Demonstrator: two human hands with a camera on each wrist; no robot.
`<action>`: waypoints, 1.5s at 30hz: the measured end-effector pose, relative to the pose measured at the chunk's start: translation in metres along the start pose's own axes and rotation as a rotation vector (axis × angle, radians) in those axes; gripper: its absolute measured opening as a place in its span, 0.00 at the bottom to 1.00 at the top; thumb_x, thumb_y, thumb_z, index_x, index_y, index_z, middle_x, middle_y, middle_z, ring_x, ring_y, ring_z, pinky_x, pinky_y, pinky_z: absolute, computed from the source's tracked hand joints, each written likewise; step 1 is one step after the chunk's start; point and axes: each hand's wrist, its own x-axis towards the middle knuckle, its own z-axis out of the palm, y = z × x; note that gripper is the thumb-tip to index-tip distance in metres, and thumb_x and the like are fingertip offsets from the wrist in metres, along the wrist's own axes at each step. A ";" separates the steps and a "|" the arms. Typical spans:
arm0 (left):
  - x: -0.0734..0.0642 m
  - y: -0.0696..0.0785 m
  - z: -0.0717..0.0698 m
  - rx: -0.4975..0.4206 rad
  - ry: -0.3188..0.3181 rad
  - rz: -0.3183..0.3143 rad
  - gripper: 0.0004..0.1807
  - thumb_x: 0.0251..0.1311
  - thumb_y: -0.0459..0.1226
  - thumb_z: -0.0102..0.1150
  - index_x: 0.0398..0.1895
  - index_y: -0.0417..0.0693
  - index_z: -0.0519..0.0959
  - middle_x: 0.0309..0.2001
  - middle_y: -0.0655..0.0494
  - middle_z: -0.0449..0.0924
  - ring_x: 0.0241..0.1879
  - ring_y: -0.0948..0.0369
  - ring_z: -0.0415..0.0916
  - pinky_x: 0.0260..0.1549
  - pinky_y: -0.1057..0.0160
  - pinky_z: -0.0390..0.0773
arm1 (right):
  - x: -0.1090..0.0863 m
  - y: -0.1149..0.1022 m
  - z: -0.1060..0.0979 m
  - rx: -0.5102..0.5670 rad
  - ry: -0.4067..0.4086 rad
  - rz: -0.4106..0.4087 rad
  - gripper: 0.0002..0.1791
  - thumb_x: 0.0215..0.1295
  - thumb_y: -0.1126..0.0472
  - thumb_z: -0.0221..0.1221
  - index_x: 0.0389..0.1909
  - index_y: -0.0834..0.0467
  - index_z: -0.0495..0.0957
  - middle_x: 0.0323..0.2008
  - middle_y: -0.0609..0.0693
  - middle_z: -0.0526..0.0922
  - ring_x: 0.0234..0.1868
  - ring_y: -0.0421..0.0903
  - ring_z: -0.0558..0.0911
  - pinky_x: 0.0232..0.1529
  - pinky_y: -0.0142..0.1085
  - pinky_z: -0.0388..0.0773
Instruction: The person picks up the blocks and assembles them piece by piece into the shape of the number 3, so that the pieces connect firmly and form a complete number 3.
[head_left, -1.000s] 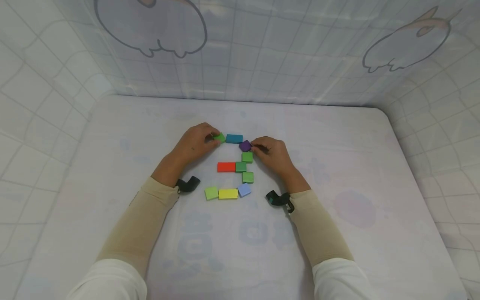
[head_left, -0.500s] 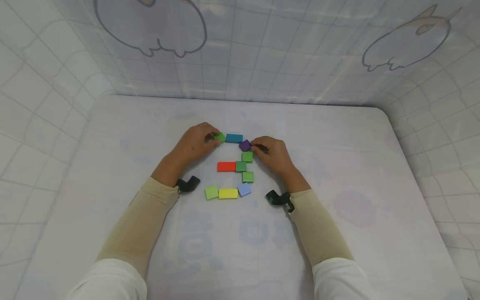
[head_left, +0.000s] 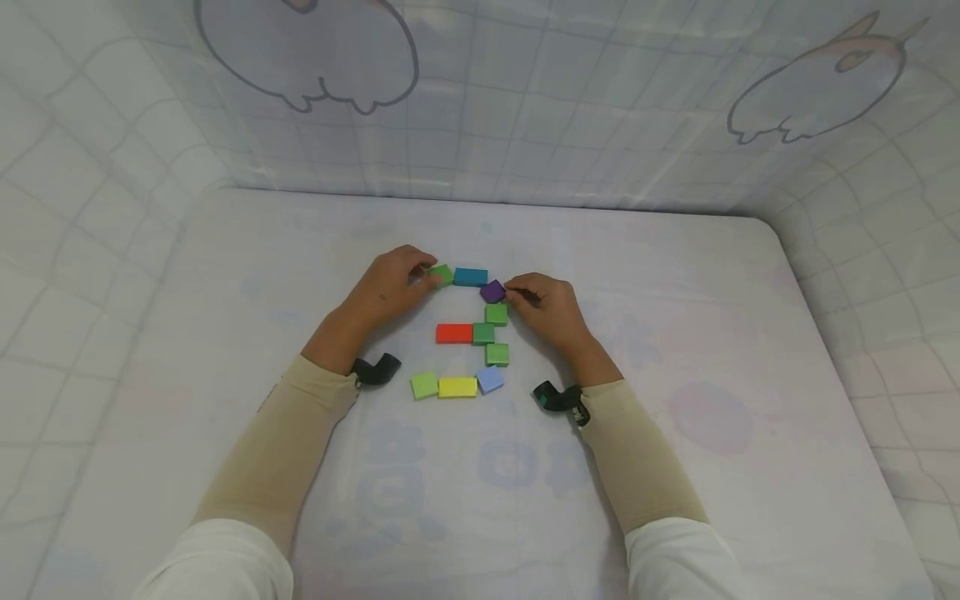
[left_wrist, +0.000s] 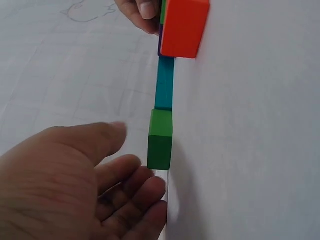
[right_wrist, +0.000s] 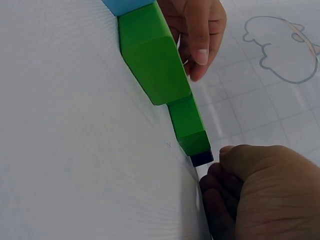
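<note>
Toy blocks lie on the cloth in a figure of three rows joined down the right side. My left hand (head_left: 392, 282) is beside the green block (left_wrist: 160, 140) at the far left end; in the left wrist view its thumb is apart from that block and its fingers are loosely bent. My right hand (head_left: 546, 304) has its fingertips close to the tilted purple block (head_left: 492, 291) at the far right corner, and a narrow gap shows in the right wrist view. Between these two blocks lies a blue block (head_left: 471, 277).
Below the purple block are green blocks (head_left: 497, 314), with a red block (head_left: 454, 333) pointing left. The near row has a light blue block (head_left: 491, 379), a yellow block (head_left: 457, 387) and a lime block (head_left: 423, 385). A patterned cloth wall (head_left: 570, 133) rises behind.
The head view has shifted very slightly. Both hands and the blocks otherwise keep nearly the same places.
</note>
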 end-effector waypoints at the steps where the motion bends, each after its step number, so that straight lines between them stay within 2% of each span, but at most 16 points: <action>1: -0.001 0.000 -0.001 -0.002 0.002 -0.005 0.22 0.69 0.46 0.57 0.62 0.48 0.76 0.55 0.53 0.77 0.53 0.56 0.73 0.57 0.51 0.77 | 0.000 0.000 0.000 0.003 0.000 0.003 0.09 0.68 0.62 0.63 0.45 0.59 0.86 0.46 0.51 0.87 0.50 0.44 0.83 0.54 0.38 0.80; 7: -0.005 -0.003 -0.005 -0.008 0.006 -0.002 0.22 0.70 0.46 0.56 0.62 0.46 0.76 0.53 0.51 0.78 0.53 0.55 0.73 0.56 0.51 0.77 | 0.000 0.001 -0.002 0.000 0.004 0.007 0.09 0.68 0.62 0.62 0.45 0.59 0.86 0.46 0.51 0.87 0.50 0.44 0.83 0.54 0.37 0.80; 17: -0.003 -0.003 -0.003 0.039 -0.013 0.010 0.23 0.66 0.41 0.61 0.64 0.48 0.75 0.56 0.52 0.76 0.54 0.55 0.73 0.56 0.52 0.78 | -0.001 -0.001 -0.001 0.016 -0.006 0.019 0.09 0.69 0.62 0.62 0.46 0.59 0.86 0.47 0.52 0.87 0.50 0.45 0.83 0.55 0.38 0.80; 29: -0.001 -0.001 -0.001 0.077 -0.007 0.035 0.20 0.65 0.42 0.64 0.59 0.47 0.79 0.51 0.53 0.78 0.49 0.56 0.74 0.53 0.53 0.78 | 0.000 -0.003 -0.003 0.018 0.002 0.003 0.09 0.69 0.62 0.62 0.46 0.60 0.86 0.46 0.52 0.87 0.50 0.45 0.84 0.55 0.39 0.80; 45: -0.001 0.000 0.000 0.092 -0.002 0.034 0.20 0.65 0.42 0.63 0.59 0.48 0.79 0.51 0.53 0.79 0.50 0.56 0.74 0.54 0.53 0.77 | 0.000 -0.001 -0.002 0.014 0.007 -0.011 0.09 0.68 0.63 0.62 0.46 0.61 0.86 0.46 0.53 0.87 0.49 0.47 0.84 0.54 0.40 0.81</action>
